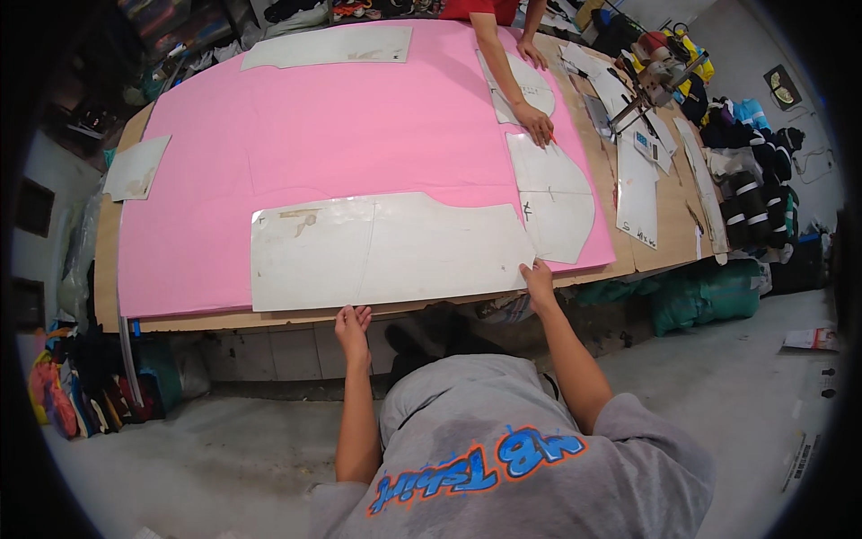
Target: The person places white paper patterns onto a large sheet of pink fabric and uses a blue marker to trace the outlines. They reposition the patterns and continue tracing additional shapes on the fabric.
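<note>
A large white sheet-like cutting pattern [431, 251] lies on pink fabric [359, 126], along the table's near edge. My right hand [539, 280] pinches the pattern's near right corner, thumb on top. At the near edge, left of the pattern's middle, my left hand [353, 331] is closed with bent fingers at the pattern's rim. Touching the large piece's right end is a curved white sleeve-shaped pattern [557, 211]. A co-worker's hand [535, 123] rests at its far end with a small orange-red marking tool [552, 138].
More white patterns lie at the far edge [332, 47], left edge [139, 169] and far right [525, 85] of the fabric. On the brown table [602, 229] stands a cutting machine [660, 76]. Dark fabric rolls [750, 202] and a green sack [709, 296] are at right.
</note>
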Demonstrator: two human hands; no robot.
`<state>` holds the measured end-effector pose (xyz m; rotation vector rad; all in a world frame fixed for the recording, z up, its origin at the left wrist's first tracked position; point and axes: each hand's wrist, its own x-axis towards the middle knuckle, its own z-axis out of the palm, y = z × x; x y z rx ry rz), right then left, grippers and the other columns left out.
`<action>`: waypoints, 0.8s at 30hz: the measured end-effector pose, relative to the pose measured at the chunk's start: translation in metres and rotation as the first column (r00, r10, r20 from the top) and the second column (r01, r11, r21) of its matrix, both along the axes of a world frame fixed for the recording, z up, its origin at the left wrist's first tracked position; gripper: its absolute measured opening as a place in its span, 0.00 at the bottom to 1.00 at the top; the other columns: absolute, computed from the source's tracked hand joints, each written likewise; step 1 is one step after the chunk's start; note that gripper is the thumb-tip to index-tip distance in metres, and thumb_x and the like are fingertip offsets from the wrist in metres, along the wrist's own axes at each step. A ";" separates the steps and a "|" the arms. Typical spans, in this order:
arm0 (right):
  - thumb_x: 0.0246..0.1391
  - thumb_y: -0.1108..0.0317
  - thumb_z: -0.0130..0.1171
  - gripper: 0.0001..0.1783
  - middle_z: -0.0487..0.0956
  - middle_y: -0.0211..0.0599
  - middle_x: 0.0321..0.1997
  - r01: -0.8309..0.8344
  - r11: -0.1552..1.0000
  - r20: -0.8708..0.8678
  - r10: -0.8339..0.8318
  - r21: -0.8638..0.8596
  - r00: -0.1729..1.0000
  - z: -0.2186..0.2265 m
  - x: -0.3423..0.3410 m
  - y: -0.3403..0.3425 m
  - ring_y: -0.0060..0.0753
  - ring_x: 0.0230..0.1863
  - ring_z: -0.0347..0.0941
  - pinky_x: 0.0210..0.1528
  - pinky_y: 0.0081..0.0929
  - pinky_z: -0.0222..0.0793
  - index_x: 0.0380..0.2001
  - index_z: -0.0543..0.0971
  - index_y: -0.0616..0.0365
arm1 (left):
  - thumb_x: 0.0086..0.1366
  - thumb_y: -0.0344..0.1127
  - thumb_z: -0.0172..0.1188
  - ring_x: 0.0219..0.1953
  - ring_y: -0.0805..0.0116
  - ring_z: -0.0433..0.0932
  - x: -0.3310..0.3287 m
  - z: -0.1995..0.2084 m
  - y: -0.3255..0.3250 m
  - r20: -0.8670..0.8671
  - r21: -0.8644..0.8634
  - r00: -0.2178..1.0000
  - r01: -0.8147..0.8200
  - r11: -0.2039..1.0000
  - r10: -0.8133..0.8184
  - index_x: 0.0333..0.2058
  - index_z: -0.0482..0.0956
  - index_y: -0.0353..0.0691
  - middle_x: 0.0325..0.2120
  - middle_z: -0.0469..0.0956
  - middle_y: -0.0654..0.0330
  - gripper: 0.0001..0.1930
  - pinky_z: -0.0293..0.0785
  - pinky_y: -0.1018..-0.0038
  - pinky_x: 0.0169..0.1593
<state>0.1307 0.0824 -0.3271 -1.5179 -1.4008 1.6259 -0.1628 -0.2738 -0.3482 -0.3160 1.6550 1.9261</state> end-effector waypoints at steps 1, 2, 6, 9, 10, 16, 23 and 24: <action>0.72 0.74 0.63 0.18 0.86 0.44 0.55 -0.004 0.999 0.021 0.003 0.033 1.000 -0.001 0.008 0.003 0.34 0.54 0.83 0.57 0.34 0.77 0.61 0.80 0.69 | 0.87 0.43 0.53 0.50 0.61 0.89 0.002 -0.004 0.004 0.006 -0.010 1.000 -0.002 1.000 0.002 0.59 0.75 0.29 0.48 0.86 0.47 0.20 0.88 0.70 0.52; 0.71 0.73 0.63 0.19 0.85 0.43 0.54 -0.008 0.998 0.042 0.005 0.066 0.999 -0.002 0.014 0.006 0.33 0.52 0.83 0.56 0.32 0.78 0.62 0.79 0.68 | 0.87 0.42 0.54 0.49 0.61 0.89 0.001 -0.007 0.007 0.012 -0.021 1.000 -0.003 1.000 0.003 0.57 0.76 0.28 0.47 0.86 0.48 0.18 0.88 0.71 0.51; 0.71 0.72 0.64 0.21 0.83 0.39 0.49 -0.102 0.974 0.297 0.039 0.201 0.954 0.009 0.027 0.014 0.31 0.46 0.83 0.49 0.31 0.80 0.63 0.78 0.65 | 0.87 0.41 0.55 0.54 0.56 0.88 0.000 -0.018 0.015 0.049 -0.057 0.999 -0.009 0.998 0.012 0.62 0.73 0.25 0.55 0.83 0.42 0.21 0.88 0.70 0.55; 0.68 0.69 0.67 0.22 0.86 0.44 0.46 -0.010 0.991 0.186 -0.015 0.135 0.982 0.020 0.024 0.017 0.38 0.47 0.84 0.51 0.41 0.79 0.63 0.79 0.58 | 0.86 0.40 0.56 0.55 0.55 0.88 -0.001 -0.014 0.021 0.056 -0.027 0.998 -0.012 1.000 0.014 0.62 0.72 0.24 0.56 0.82 0.40 0.21 0.88 0.70 0.57; 0.68 0.69 0.67 0.23 0.86 0.44 0.45 -0.031 0.982 0.237 -0.014 0.186 0.971 0.017 0.026 0.020 0.40 0.46 0.84 0.51 0.42 0.79 0.64 0.79 0.59 | 0.86 0.39 0.57 0.52 0.56 0.89 0.002 -0.011 0.026 0.055 -0.025 0.998 -0.039 0.999 0.040 0.59 0.73 0.26 0.52 0.83 0.43 0.19 0.89 0.71 0.55; 0.66 0.69 0.67 0.25 0.86 0.48 0.45 -0.160 0.928 0.394 0.016 0.337 0.919 -0.003 0.027 0.026 0.50 0.45 0.84 0.52 0.45 0.79 0.64 0.79 0.58 | 0.84 0.38 0.60 0.48 0.58 0.90 0.007 -0.001 0.034 0.039 -0.025 0.994 -0.098 0.995 0.099 0.55 0.73 0.29 0.46 0.84 0.47 0.15 0.91 0.74 0.52; 0.66 0.72 0.65 0.27 0.83 0.40 0.46 -0.135 0.980 0.193 0.106 0.146 0.976 0.010 0.034 0.031 0.35 0.41 0.81 0.39 0.34 0.78 0.67 0.76 0.61 | 0.85 0.40 0.59 0.49 0.61 0.89 0.006 -0.004 0.025 0.019 0.010 0.998 -0.068 0.998 0.068 0.57 0.72 0.32 0.47 0.84 0.50 0.16 0.88 0.71 0.52; 0.66 0.73 0.65 0.27 0.82 0.37 0.46 -0.122 0.992 0.105 0.119 0.019 0.987 0.017 0.041 0.031 0.30 0.40 0.79 0.35 0.30 0.77 0.68 0.75 0.61 | 0.85 0.41 0.59 0.49 0.61 0.89 0.010 -0.003 0.025 0.011 0.004 0.998 -0.059 0.998 0.059 0.57 0.72 0.33 0.48 0.84 0.50 0.16 0.87 0.71 0.52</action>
